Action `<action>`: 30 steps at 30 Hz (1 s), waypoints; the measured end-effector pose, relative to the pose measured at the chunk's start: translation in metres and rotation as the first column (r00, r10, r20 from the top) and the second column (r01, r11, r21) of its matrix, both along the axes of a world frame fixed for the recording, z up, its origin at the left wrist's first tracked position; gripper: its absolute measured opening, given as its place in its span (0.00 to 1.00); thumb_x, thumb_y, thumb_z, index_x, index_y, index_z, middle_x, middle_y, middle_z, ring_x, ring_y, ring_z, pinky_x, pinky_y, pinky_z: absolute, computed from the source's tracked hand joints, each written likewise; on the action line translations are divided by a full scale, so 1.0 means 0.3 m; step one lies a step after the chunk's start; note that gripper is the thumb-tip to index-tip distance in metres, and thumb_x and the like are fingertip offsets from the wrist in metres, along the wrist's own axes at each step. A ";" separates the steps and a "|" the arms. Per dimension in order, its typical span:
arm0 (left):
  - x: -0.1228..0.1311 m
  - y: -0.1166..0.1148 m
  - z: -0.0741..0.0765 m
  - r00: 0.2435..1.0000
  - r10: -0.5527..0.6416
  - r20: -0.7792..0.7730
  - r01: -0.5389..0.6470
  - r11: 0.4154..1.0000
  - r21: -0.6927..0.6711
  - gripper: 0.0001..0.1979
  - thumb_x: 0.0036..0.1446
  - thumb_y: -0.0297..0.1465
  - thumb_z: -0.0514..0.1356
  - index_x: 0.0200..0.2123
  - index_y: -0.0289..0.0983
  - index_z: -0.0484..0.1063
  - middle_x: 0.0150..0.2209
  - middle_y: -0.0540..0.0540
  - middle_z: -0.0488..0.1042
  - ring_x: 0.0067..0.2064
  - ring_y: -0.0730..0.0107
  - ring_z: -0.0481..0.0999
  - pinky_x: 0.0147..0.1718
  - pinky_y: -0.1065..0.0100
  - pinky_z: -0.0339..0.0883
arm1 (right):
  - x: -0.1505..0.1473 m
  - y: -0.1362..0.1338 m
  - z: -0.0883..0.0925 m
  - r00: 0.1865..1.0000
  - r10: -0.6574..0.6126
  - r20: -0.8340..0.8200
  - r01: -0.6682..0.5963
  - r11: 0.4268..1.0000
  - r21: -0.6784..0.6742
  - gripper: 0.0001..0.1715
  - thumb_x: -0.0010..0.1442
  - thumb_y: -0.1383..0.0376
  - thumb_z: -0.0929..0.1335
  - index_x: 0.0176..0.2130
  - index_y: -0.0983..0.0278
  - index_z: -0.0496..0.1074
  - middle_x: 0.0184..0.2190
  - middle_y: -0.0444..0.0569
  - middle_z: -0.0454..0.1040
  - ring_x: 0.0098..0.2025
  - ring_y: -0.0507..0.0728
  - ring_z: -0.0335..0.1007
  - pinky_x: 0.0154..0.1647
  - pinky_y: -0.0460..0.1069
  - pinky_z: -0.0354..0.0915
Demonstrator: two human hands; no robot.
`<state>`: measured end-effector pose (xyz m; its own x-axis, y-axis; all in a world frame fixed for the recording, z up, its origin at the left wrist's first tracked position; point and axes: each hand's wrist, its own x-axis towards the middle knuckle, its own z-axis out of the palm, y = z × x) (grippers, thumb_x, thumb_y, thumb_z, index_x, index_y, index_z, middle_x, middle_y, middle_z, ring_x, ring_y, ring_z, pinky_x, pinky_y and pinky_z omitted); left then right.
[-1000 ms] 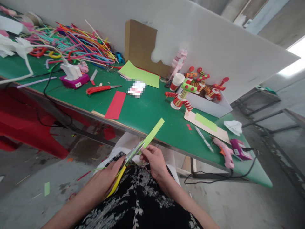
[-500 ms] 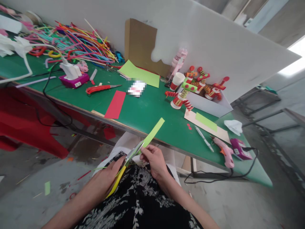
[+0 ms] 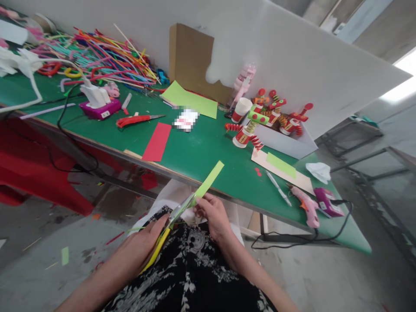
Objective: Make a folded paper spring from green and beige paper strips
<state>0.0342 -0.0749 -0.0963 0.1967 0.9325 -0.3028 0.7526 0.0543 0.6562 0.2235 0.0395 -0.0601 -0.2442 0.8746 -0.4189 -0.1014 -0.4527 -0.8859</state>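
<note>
Over my lap, my left hand (image 3: 143, 247) is closed round the yellow handles of a pair of scissors (image 3: 169, 225), whose blades bite into the lower end of a light green paper strip (image 3: 208, 181). My right hand (image 3: 212, 214) pinches that strip just beside the blades. The strip slants up and to the right over the front edge of the green table (image 3: 201, 151).
On the table lie a red paper strip (image 3: 157, 141), red-handled scissors (image 3: 136, 120), a green sheet (image 3: 190, 100), paper-cup figures (image 3: 250, 130), a pen (image 3: 277, 188), a pink glue gun (image 3: 305, 207) and a heap of coloured straws (image 3: 107, 56). A cardboard box (image 3: 191, 60) stands at the back.
The scissor blades have closed a little further into the green strip, and my right hand has shifted slightly up along it. The table's contents are unchanged.
</note>
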 end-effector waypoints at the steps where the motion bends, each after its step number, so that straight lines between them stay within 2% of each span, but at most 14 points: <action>1: -0.003 -0.003 0.000 1.000 0.001 0.005 -0.001 1.000 -0.004 0.37 0.54 0.37 0.53 0.67 0.46 0.48 0.60 0.42 0.72 0.54 0.57 0.77 0.49 0.65 0.70 | 0.005 0.006 0.001 1.000 -0.013 -0.002 0.013 1.000 0.004 0.12 0.44 0.59 0.74 0.28 0.65 0.77 0.18 0.43 0.71 0.21 0.49 0.62 0.22 0.44 0.56; 5: -0.008 -0.009 -0.008 0.998 0.036 -0.050 -0.038 0.998 -0.046 0.36 0.54 0.37 0.52 0.67 0.47 0.51 0.57 0.43 0.74 0.51 0.53 0.79 0.46 0.63 0.72 | 0.016 0.018 -0.003 0.999 -0.027 0.032 0.027 1.000 -0.004 0.12 0.45 0.59 0.74 0.26 0.66 0.75 0.18 0.43 0.72 0.20 0.48 0.61 0.22 0.44 0.55; 8: -0.010 -0.008 -0.015 0.999 0.032 -0.034 -0.033 0.999 -0.035 0.35 0.55 0.40 0.52 0.67 0.45 0.52 0.56 0.42 0.75 0.49 0.51 0.80 0.44 0.62 0.73 | 0.016 0.017 -0.007 0.999 -0.011 0.049 0.012 1.000 -0.009 0.13 0.45 0.58 0.74 0.25 0.66 0.75 0.17 0.43 0.71 0.19 0.48 0.60 0.23 0.44 0.55; 13: -0.011 -0.004 0.000 0.999 -0.011 0.033 0.011 1.000 0.001 0.32 0.59 0.40 0.49 0.67 0.42 0.50 0.58 0.39 0.73 0.52 0.55 0.78 0.49 0.63 0.71 | 0.012 0.013 -0.005 0.999 -0.001 0.045 0.001 1.000 0.009 0.15 0.45 0.56 0.75 0.25 0.66 0.74 0.16 0.43 0.71 0.19 0.48 0.60 0.23 0.44 0.54; 18: -0.007 0.000 0.014 1.000 -0.004 0.028 0.003 1.000 0.010 0.33 0.59 0.38 0.51 0.67 0.42 0.50 0.60 0.39 0.71 0.55 0.54 0.76 0.52 0.62 0.70 | 0.009 0.005 0.000 0.999 0.028 0.041 -0.029 0.999 0.018 0.15 0.45 0.56 0.75 0.23 0.65 0.74 0.16 0.43 0.71 0.19 0.48 0.60 0.23 0.44 0.56; 30: -0.003 0.006 0.001 0.999 -0.002 0.053 -0.003 0.997 0.082 0.31 0.61 0.37 0.48 0.68 0.41 0.50 0.59 0.36 0.72 0.52 0.53 0.78 0.49 0.60 0.73 | 0.003 -0.008 0.005 0.998 0.040 0.039 -0.042 0.998 0.036 0.15 0.46 0.56 0.74 0.22 0.64 0.73 0.16 0.43 0.71 0.19 0.48 0.59 0.22 0.44 0.56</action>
<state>0.0332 -0.0732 -0.0962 0.2099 0.9539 -0.2144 0.7167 -0.0010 0.6974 0.2244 0.0371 -0.0586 -0.2646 0.8793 -0.3961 -0.0494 -0.4225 -0.9050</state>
